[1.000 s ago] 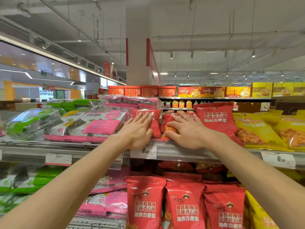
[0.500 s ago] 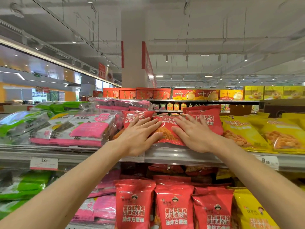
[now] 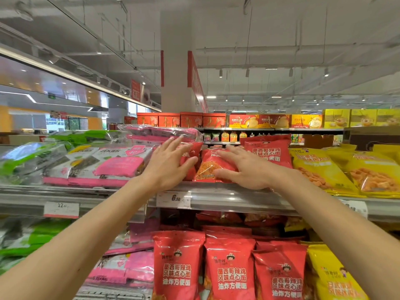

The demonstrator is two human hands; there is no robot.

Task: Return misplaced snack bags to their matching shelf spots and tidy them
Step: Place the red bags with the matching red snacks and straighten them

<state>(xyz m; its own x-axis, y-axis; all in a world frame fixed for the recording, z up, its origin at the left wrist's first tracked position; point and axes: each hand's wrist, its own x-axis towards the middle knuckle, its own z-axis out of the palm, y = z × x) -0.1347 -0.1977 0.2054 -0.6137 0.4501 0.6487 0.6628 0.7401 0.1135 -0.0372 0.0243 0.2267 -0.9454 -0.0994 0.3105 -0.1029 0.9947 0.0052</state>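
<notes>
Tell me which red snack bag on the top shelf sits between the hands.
The red bag with the clear noodle window, between left hand and right hand.

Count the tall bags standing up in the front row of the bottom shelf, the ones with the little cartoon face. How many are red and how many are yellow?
red bags: 3
yellow bags: 1
total: 4
</notes>
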